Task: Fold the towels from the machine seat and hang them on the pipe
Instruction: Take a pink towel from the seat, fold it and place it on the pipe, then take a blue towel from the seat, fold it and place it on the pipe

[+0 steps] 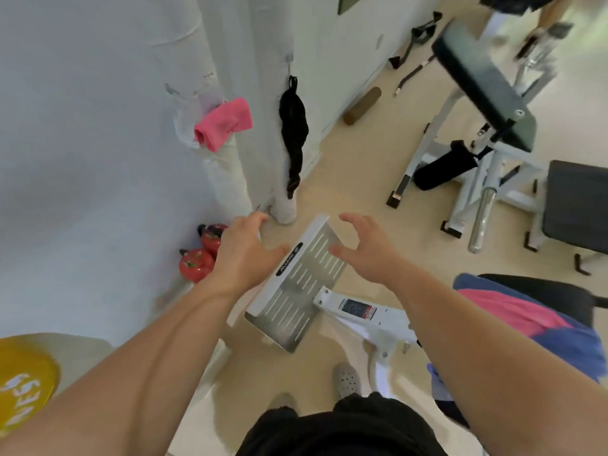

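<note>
A: From the head camera, where the hands?

B: Both above the perforated metal footplate (296, 291). Left hand (243, 255) over its upper left edge, right hand (365, 251) over its upper right corner. Well apart from each other.

A: Fingers?

B: Released on both hands, spread and a little bent. No grip on anything, no contact with any towel.

A: And the towels?

B: First pink towel (223, 126) draped on the white wrapped pipe (227, 179), up and left of the footplate, close to the wall. Two more to the right of the footplate: second pink towel (506, 311) lying on top of a blue towel (566, 343), both on the black machine seat (543, 291). Blue one hanging down past the seat's near edge.

A: Anything else around the footplate?

B: Left of it, by the wall, two red kettlebells (197, 264). Far to the lower left, a yellow weight plate (23, 383). Above it, just right of the pipe, a black strap bundle (292, 126) hanging from a wall hook. Joined to its lower right side, a white machine frame (371, 320). Below it, grey perforated shoes (347, 380). Up and right, a padded bench machine (487, 87); near that, on the floor by the wall, a brown foam roller (362, 105).
</note>
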A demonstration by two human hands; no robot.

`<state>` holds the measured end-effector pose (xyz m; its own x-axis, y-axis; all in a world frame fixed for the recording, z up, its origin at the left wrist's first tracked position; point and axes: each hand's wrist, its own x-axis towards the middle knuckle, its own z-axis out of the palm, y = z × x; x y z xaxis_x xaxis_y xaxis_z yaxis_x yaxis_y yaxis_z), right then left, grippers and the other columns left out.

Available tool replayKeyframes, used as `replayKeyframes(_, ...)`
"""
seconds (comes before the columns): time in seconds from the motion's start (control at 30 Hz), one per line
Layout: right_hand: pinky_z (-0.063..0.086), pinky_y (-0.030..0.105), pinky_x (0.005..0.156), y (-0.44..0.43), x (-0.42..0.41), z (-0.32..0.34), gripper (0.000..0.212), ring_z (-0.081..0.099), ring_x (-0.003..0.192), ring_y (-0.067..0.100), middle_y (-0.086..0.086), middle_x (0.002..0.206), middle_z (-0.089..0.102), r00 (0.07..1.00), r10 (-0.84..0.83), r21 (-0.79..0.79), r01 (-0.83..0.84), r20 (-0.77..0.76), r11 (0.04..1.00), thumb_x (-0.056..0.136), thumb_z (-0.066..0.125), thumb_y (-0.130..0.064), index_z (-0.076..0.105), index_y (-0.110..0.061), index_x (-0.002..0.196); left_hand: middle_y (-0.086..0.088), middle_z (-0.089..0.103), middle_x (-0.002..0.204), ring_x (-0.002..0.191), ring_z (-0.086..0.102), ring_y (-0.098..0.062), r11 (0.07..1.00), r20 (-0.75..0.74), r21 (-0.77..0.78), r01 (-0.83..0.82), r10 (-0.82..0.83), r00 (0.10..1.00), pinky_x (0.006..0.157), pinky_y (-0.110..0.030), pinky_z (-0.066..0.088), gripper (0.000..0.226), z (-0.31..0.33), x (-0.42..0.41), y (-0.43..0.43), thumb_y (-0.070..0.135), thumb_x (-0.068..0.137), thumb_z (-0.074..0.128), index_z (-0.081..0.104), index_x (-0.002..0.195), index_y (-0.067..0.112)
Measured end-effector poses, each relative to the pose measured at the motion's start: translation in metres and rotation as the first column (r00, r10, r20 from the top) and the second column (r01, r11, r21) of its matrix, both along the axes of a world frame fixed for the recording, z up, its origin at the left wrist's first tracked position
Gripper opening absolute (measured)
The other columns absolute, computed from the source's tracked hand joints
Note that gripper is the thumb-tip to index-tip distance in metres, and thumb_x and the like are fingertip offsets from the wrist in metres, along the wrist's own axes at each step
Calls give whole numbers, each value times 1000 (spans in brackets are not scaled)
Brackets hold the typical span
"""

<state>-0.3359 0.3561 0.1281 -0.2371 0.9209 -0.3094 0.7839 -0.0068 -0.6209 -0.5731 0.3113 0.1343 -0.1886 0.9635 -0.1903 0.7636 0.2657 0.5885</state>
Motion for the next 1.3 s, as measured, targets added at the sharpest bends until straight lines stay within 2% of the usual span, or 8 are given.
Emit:
replayKeyframes(0.17, 40, 43, 111, -70, 90, -23, 70, 38, 139, 31, 8, 157, 29, 977, -102, -111, 125, 187, 986, 90, 67, -49, 38, -29, 151, -7, 56, 136, 127, 50, -25, 968, -31, -66, 243, -245, 969, 108, -35, 37, 71, -14, 77, -24, 50, 81, 77, 52, 138, 17)
replayKeyframes(0.27, 34, 47, 115, -107, 152, -42, 72, 33, 142, 35, 11, 158, 28, 947, -124, -142, 172, 298, 975, 88, 66, -54, 39, -32, 150, -3, 53, 140, 129, 48, -23, 938, -34, -123, 325, -331, 943, 107, -36, 39, 70, -25, 137, -31, 54, 80, 74, 50, 139, 23)
replayKeyframes(0.43, 38, 49, 110, -157, 256, -66, 65, 37, 136, 35, 5, 150, 35, 910, -226, -160, 294, 347, 942, 87, 65, -51, 44, -34, 145, -5, 50, 142, 131, 46, -26, 880, -61, -197, 433, -451, 890, 108, -39, 41, 70, -49, 251, -51, 52, 81, 75, 50, 140, 24)
replayKeyframes(0.73, 37, 50, 110, -200, 430, -111, 67, 33, 140, 33, 4, 156, 30, 881, -100, -218, 222, 463, 950, 89, 58, -59, 39, -34, 148, -10, 51, 132, 121, 52, -33, 773, -31, -365, 518, -566, 824, 100, -42, 46, 67, -105, 439, -92, 49, 79, 75, 51, 135, 22)
replayKeyframes(0.9, 31, 49, 113, -215, 468, -139, 64, 29, 145, 31, 0, 163, 24, 888, -88, -221, 206, 451, 953, 90, 54, -56, 36, -37, 149, -11, 55, 128, 117, 55, -36, 703, -37, -451, 549, -630, 776, 94, -45, 48, 66, -138, 481, -103, 54, 79, 70, 53, 135, 25)
replayKeyframes(1.0, 35, 48, 110, -218, 478, -156, 64, 34, 142, 30, 1, 158, 30, 883, -126, -125, 203, 451, 971, 92, 55, -48, 32, -36, 151, -12, 59, 121, 109, 59, -37, 674, -23, -471, 569, -655, 756, 89, -45, 50, 64, -163, 494, -104, 58, 73, 64, 58, 127, 23)
replayKeyframes(1.17, 40, 46, 107, -214, 486, -174, 58, 43, 136, 29, 1, 152, 42, 871, -219, -3, 245, 439, 970, 99, 49, -48, 36, -29, 152, -9, 54, 142, 126, 54, -33, 609, 45, -505, 612, -689, 723, 102, -43, 45, 61, -202, 507, -114, 48, 88, 66, 51, 142, 25)
replayKeyframes(1.3, 37, 44, 109, -213, 495, -179, 59, 38, 140, 26, -1, 152, 44, 863, -229, 42, 236, 450, 971, 101, 47, -44, 35, -26, 155, -6, 64, 129, 114, 59, -32, 669, 78, -464, 581, -622, 779, 93, -42, 49, 40, -218, 516, -123, 47, 95, 55, 57, 130, 29)
